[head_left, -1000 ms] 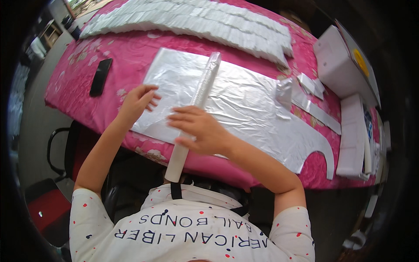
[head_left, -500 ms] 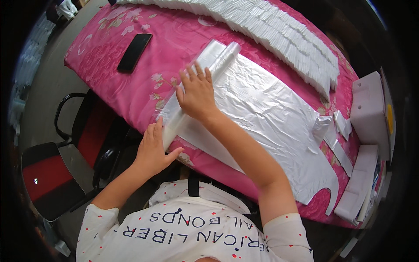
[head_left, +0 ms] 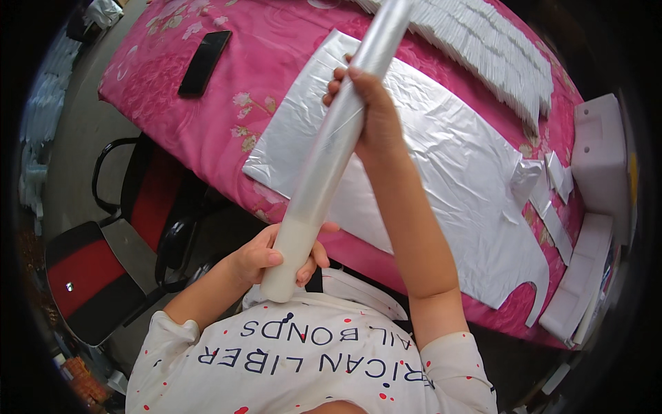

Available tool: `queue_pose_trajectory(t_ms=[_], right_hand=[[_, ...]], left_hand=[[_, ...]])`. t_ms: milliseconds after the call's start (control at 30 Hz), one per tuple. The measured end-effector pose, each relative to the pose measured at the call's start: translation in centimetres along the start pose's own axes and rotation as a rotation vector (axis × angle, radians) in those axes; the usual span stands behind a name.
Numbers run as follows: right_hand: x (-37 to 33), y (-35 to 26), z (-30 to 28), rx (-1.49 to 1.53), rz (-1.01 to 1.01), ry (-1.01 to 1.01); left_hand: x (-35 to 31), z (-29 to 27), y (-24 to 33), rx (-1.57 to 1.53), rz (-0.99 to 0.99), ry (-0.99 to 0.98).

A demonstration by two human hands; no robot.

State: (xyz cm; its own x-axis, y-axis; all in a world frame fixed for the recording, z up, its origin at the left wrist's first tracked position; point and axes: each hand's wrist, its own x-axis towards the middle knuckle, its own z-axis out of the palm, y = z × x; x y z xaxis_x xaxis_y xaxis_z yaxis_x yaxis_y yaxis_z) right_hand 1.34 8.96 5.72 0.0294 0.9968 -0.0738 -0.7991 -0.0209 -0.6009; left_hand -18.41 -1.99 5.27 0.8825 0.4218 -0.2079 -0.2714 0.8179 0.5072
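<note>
A long roll of clear plastic film is held up off the table, slanting from my body toward the far side. My left hand wraps round its near end, close to my shirt. Higher up, my right hand grips the roll with the fingers curled round its far half. Under it lies a wide silvery plastic sheet, flat but wrinkled. The sheet has a curved cut-out at its near right corner.
A pink flowered cloth covers the table. At the left lies a black phone; white folded stacks line the far side. Small silvery strips and white boxes are at the right. Red-and-black chairs stand at left.
Both hands have closed round the roll and lifted it off the sheet, bringing its near end toward my body. The sheet's left part now shows uncovered.
</note>
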Motion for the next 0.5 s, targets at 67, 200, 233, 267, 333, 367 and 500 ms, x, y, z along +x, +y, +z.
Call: queue_pose_trajectory(t_ms=[67,200,233,267,333,367,500], right_hand=[[-0.8,-2.4,0.4,-0.06,-0.059,0.059],[-1.9,-4.7,0.1,-0.276,-0.082,0.174],[-2.1,-5.1,0.0,-0.343,-0.088,0.215],[-2.2,-5.2,-0.2,-0.362,-0.118,0.241],[-2.2,-5.4,-0.5,-0.4,-0.174,0.288],[-2.4,-5.7,-0.6,-0.375,-0.158,0.287],[-3.3,-6.5,-1.0,-0.361,-0.127,0.32]], left_hand=[[0.3,-0.6,0.4,-0.012,-0.068,-0.046],[2.1,1.0,1.4,0.3,-0.105,0.168],[2.4,1.1,1.1,0.587,-0.087,0.351],[2.6,1.3,1.3,0.654,-0.151,0.327],[3.1,1.9,2.1,0.786,-0.275,0.282],[3.0,1.8,2.0,0.635,-0.282,0.176],[3.0,1.8,1.5,0.333,-0.285,0.04]])
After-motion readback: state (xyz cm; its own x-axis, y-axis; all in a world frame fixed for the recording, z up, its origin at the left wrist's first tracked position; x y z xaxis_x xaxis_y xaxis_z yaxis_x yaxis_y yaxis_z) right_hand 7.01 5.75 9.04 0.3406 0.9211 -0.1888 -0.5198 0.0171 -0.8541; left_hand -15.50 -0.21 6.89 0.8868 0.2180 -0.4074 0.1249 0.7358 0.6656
